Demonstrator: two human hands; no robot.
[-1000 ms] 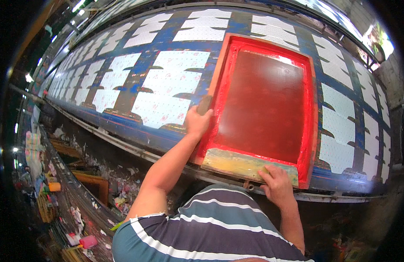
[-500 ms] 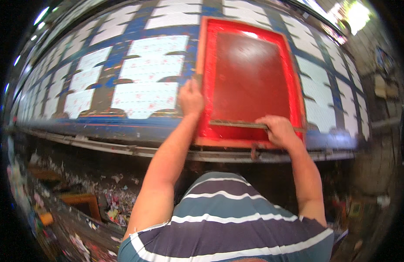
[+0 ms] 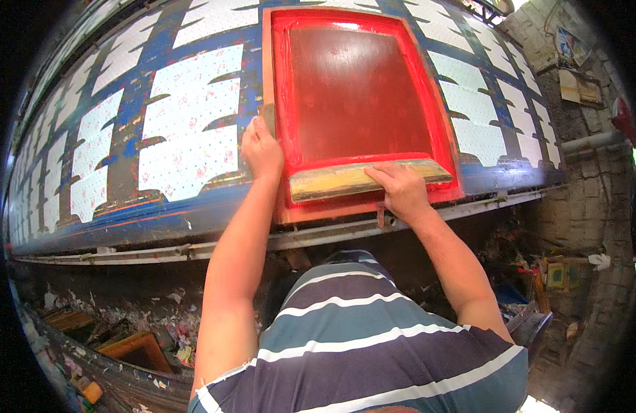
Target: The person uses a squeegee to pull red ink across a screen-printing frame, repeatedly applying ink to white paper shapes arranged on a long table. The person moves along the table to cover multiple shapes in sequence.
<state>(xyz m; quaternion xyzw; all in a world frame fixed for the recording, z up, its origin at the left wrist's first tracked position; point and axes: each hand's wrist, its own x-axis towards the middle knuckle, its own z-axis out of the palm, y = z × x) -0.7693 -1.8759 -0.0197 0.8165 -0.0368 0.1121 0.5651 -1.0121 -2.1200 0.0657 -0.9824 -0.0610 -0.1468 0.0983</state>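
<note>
A screen printing frame (image 3: 268,62) with red ink around its inside edges lies on the long table, its mesh (image 3: 356,96) dark red. My left hand (image 3: 263,148) is closed on the frame's left side, at a small dark block (image 3: 266,117). In my right hand (image 3: 399,187) is a long squeegee (image 3: 331,180) with a worn yellowish face. It lies across the near end of the frame, leaning so that this face shows. My right fingers bend over its upper edge; the thumb is partly hidden.
White cut fabric pieces (image 3: 192,96) with small prints lie in rows on the blue-stained table (image 3: 135,227). A metal rail (image 3: 159,253) runs along the near edge. Scraps and an old wooden frame (image 3: 149,351) lie low at left. Brick paving (image 3: 593,206) shows at right.
The squeegee has tipped from nearly edge-on to showing its broad yellowish face, still at the frame's near end. My view has shifted; both hands keep their holds.
</note>
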